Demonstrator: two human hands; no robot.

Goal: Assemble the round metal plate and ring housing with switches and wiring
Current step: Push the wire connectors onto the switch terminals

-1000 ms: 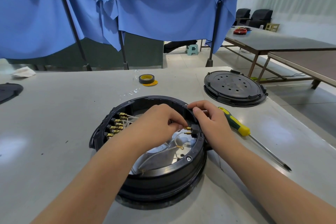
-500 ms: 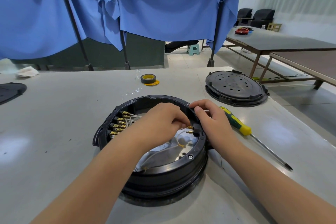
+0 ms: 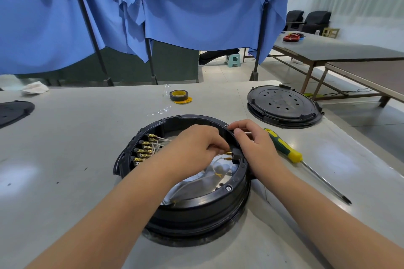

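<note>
My left hand [image 3: 196, 146] pinching a brass terminal [image 3: 228, 153] at the small black switch [image 3: 236, 157], my right hand [image 3: 253, 146] closed over the round black ring housing [image 3: 196, 205] rim, shiny metal plate [image 3: 223, 179] inside, white wires [image 3: 161, 140], smooth grey counter [image 3: 65, 159], yellow-green screwdriver [image 3: 284, 148] beside.

left hand [image 3: 196, 146] fingertips nudged closer onto brass terminal [image 3: 228, 153], otherwise unchanged
</note>
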